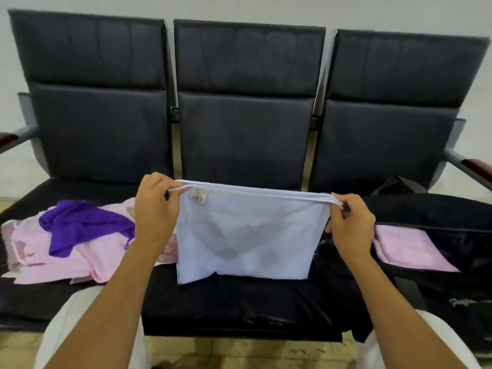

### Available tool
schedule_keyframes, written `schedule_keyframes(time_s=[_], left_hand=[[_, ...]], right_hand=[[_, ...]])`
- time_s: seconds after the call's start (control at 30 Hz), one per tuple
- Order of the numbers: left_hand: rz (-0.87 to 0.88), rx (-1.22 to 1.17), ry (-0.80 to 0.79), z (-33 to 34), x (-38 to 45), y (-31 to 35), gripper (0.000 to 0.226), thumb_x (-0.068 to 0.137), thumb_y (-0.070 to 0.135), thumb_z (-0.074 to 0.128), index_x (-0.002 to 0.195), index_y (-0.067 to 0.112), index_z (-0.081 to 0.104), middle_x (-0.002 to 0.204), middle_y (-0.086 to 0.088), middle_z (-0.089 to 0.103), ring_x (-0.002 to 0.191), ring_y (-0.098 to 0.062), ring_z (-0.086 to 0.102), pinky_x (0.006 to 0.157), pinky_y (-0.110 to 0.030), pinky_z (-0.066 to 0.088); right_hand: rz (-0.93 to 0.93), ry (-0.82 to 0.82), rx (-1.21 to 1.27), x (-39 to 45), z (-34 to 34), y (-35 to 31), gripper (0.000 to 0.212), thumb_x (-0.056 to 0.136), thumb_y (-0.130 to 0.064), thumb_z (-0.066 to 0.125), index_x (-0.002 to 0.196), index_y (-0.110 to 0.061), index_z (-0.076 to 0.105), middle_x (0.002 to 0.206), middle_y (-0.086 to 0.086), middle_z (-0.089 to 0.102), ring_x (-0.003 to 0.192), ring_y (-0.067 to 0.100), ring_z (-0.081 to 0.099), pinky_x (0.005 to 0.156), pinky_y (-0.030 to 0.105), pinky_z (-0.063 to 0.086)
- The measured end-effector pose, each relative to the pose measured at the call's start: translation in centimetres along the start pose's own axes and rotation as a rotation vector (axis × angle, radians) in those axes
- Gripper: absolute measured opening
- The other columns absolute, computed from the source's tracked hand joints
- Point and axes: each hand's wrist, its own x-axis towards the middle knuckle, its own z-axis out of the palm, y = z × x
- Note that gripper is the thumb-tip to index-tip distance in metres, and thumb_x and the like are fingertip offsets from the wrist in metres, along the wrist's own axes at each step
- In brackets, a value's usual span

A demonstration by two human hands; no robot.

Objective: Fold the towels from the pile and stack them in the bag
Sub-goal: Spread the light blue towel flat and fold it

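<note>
Pale towel (247, 235) stretched between left hand (157, 209) and right hand (351, 225), each pinching a top corner, above black bench (239, 310); pile (74, 241) beyond left hand, bag (439, 235) beyond right; risk: loosened pinch dropping one corner, skewing fold.

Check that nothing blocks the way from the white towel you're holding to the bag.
Nothing visible does. The white towel hangs from the left hand and right hand; the bag lies open beside it, a folded pink towel inside.

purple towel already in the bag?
No, the purple towel lies on the pink pile at left; the black bag is right.
</note>
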Motion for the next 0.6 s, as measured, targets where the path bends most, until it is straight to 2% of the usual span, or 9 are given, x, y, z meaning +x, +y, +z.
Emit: schedule_keyframes(time_s=[0.07, 0.1, 0.17, 0.23, 0.3, 0.37, 0.43, 0.5, 0.6], left_hand=[[0.017, -0.024, 0.027, -0.1, 0.1, 0.1, 0.008, 0.086, 0.008, 0.07, 0.083, 0.002, 0.068, 0.084, -0.008, 0.058, 0.072, -0.013, 0.052, 0.065, -0.018, 0.045], [0.019, -0.036, 0.049, -0.2, 0.1, 0.3, 0.008, 0.087, 0.008, 0.07, 0.083, 0.001, 0.067, 0.085, -0.007, 0.057, 0.07, -0.009, 0.05, 0.064, -0.012, 0.043], [-0.018, -0.089, 0.101, -0.4, 0.4, 0.7, 0.008, 0.087, 0.007, 0.07, 0.082, 0.0, 0.067, 0.087, -0.005, 0.055, 0.068, -0.006, 0.05, 0.061, -0.007, 0.043], [-0.097, -0.18, 0.139, -0.6, 0.9, 0.9, 0.01, 0.087, 0.009, 0.07, 0.084, 0.001, 0.067, 0.089, -0.002, 0.054, 0.072, -0.01, 0.057, 0.061, -0.013, 0.05], [-0.123, -0.209, 0.163, -0.9, 1.2, 0.9, 0.011, 0.088, 0.012, 0.07, 0.086, 0.001, 0.066, 0.089, 0.003, 0.054, 0.077, -0.009, 0.058, 0.069, -0.022, 0.054], [-0.094, -0.223, 0.186, -1.4, 1.4, 1.1, 0.011, 0.088, 0.011, 0.068, 0.088, 0.0, 0.066, 0.087, 0.009, 0.051, 0.08, -0.001, 0.055, 0.072, -0.012, 0.048], [-0.046, -0.222, 0.188, -2.1, 1.2, 1.3, 0.007, 0.089, 0.007, 0.066, 0.089, 0.0, 0.066, 0.093, 0.004, 0.052, 0.084, 0.005, 0.053, 0.073, -0.006, 0.044], [0.005, -0.203, 0.179, -2.7, 0.8, 1.1, 0.004, 0.089, 0.004, 0.065, 0.09, 0.0, 0.065, 0.098, -0.003, 0.052, 0.088, 0.004, 0.053, 0.076, -0.004, 0.043], [0.065, -0.197, 0.182, -3.3, 0.4, 0.4, 0.003, 0.089, 0.001, 0.064, 0.091, -0.002, 0.065, 0.097, 0.01, 0.05, 0.09, 0.002, 0.053, 0.079, -0.004, 0.043]], right_hand=[[0.075, -0.048, 0.034, 0.1, 0.1, -0.2, 0.01, 0.098, -0.007, 0.057, 0.089, -0.009, 0.057, 0.07, 0.008, 0.065, 0.046, 0.011, 0.06, 0.046, 0.027, 0.049], [0.082, -0.05, 0.044, 0.1, 0.3, -0.4, 0.011, 0.1, -0.007, 0.055, 0.089, -0.007, 0.054, 0.068, 0.008, 0.066, 0.047, 0.01, 0.063, 0.049, 0.024, 0.05], [0.088, -0.031, 0.067, 0.2, 1.1, -0.9, 0.013, 0.1, -0.008, 0.053, 0.087, -0.011, 0.05, 0.081, -0.002, 0.072, 0.068, 0.008, 0.071, 0.063, 0.02, 0.053], [0.086, -0.017, 0.105, 0.2, 1.9, -1.7, 0.015, 0.099, -0.013, 0.056, 0.087, -0.021, 0.051, 0.099, -0.014, 0.071, 0.088, 0.005, 0.07, 0.077, 0.027, 0.057], [0.091, 0.001, 0.143, 0.3, 2.7, -2.4, 0.014, 0.099, -0.017, 0.057, 0.089, -0.026, 0.052, 0.108, -0.017, 0.068, 0.093, -0.002, 0.066, 0.083, 0.033, 0.058], [0.077, 0.019, 0.159, 0.3, 3.1, -3.0, 0.007, 0.1, -0.015, 0.056, 0.094, -0.015, 0.052, 0.121, -0.016, 0.065, 0.092, -0.007, 0.063, 0.082, 0.023, 0.054], [0.06, 0.025, 0.137, 0.5, 3.2, -3.3, 0.008, 0.1, -0.012, 0.053, 0.096, -0.008, 0.047, 0.124, -0.024, 0.061, 0.084, -0.003, 0.062, 0.071, 0.013, 0.048], [0.05, 0.022, 0.134, 0.6, 3.3, -3.4, 0.008, 0.101, -0.011, 0.051, 0.096, -0.007, 0.045, 0.125, -0.025, 0.061, 0.082, -0.002, 0.061, 0.068, 0.013, 0.047], [0.036, 0.022, 0.135, 0.4, 3.4, -4.0, 0.01, 0.101, -0.012, 0.051, 0.099, -0.003, 0.047, 0.131, -0.014, 0.06, 0.086, -0.012, 0.059, 0.07, 0.01, 0.047]])
